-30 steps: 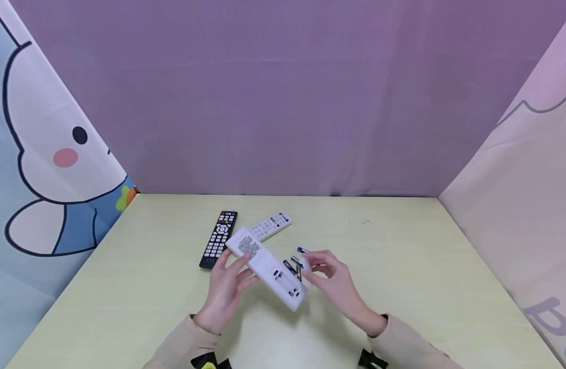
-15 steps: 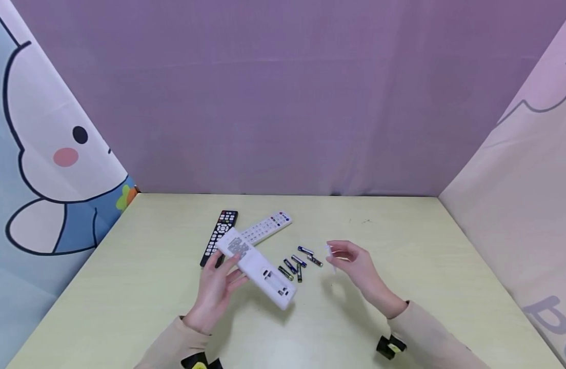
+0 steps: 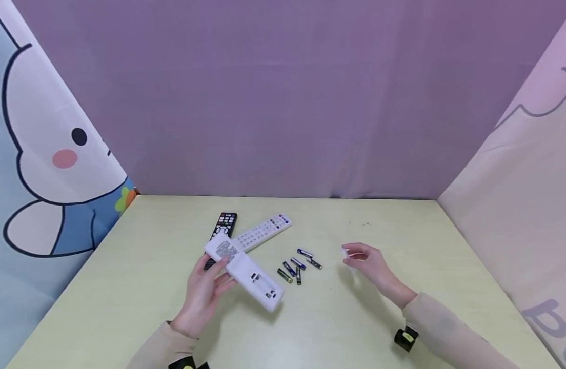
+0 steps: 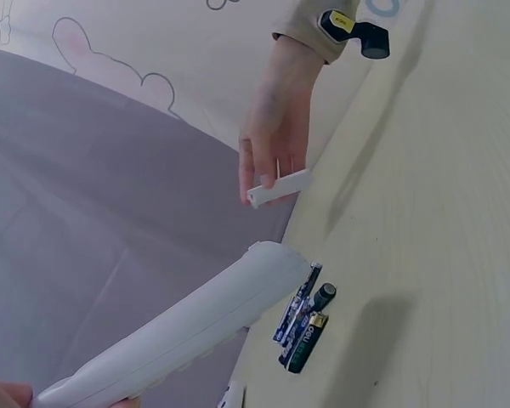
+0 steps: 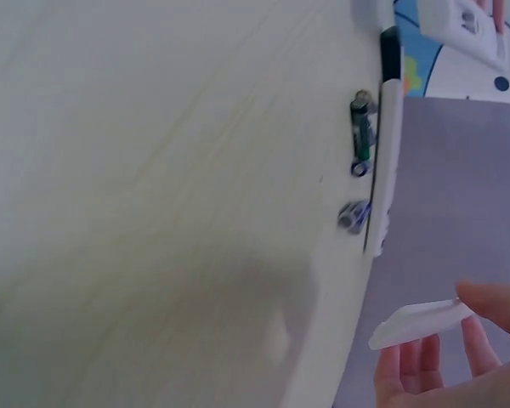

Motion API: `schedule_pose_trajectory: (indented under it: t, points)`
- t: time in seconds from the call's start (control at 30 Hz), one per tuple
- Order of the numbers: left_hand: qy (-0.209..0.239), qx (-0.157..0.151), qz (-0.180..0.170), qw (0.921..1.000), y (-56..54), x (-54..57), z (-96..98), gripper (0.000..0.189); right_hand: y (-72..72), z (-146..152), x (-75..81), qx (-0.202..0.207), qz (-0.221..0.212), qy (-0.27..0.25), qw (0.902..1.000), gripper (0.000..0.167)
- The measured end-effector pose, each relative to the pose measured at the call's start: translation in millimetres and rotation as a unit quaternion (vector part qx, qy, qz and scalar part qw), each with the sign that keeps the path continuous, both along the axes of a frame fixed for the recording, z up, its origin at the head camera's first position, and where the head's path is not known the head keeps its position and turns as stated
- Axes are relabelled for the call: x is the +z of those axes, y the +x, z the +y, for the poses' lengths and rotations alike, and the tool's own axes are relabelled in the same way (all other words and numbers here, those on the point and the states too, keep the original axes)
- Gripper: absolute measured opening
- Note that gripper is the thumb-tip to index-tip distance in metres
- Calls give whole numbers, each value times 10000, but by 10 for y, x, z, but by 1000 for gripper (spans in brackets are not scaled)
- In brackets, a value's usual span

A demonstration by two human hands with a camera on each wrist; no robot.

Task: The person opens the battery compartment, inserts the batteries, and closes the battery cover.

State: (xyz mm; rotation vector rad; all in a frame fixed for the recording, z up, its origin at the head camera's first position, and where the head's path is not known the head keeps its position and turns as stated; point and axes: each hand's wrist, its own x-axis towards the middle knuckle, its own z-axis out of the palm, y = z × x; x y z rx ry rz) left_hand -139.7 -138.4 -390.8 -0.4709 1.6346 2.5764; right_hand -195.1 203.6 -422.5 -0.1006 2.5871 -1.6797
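My left hand point(image 3: 201, 294) grips one end of a white remote control point(image 3: 246, 271), back side up, raised over the table. Its battery compartment point(image 3: 263, 286) lies uncovered, with no batteries in it. Off to the right, my right hand point(image 3: 372, 266) pinches a small white battery cover point(image 5: 418, 323) between thumb and fingers, also in the air. The left wrist view shows this cover point(image 4: 279, 187) edge-on below the fingers. Between the hands, several small batteries point(image 3: 298, 263) lie loosely grouped on the table; a green one point(image 4: 308, 344) shows closest in that wrist view.
Behind the held remote, a black remote point(image 3: 226, 221) lies on the pale table point(image 3: 384, 225), partly hidden. A second white remote point(image 3: 264, 231) lies beside it, buttons up. A purple curtain point(image 3: 283, 102) stands at the table's far edge, printed panels at both sides.
My right hand has carried the battery cover off to the right, away from the remote, bringing the batteries into full sight. My left hand has shifted left with the white remote.
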Motion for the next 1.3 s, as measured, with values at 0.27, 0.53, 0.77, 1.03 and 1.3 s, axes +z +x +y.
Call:
schedule_pose_trajectory:
  t: [0.27,0.53,0.77,1.03,1.3]
  points:
    - [-72,6,-85,9999,13,-7,-71,52,-86,130,-33,131,-106,421,9990,33]
    - [-93,39,-127,9999,16,-12,-94,54,-179,219,-106,383,-196,569,9974,32]
    - [-183,4,-70,9998,17,-38,-105,58,-248,267,-161,383,-323,794,9956,33]
    - [-243,66,-162,9996,18,-63,-127,58,-287,273,-222,467,-313,1010,9933,32]
    - [-282,34,-147,9995,12,-70,-136,58,-303,259,-247,474,-269,1142,9920,30]
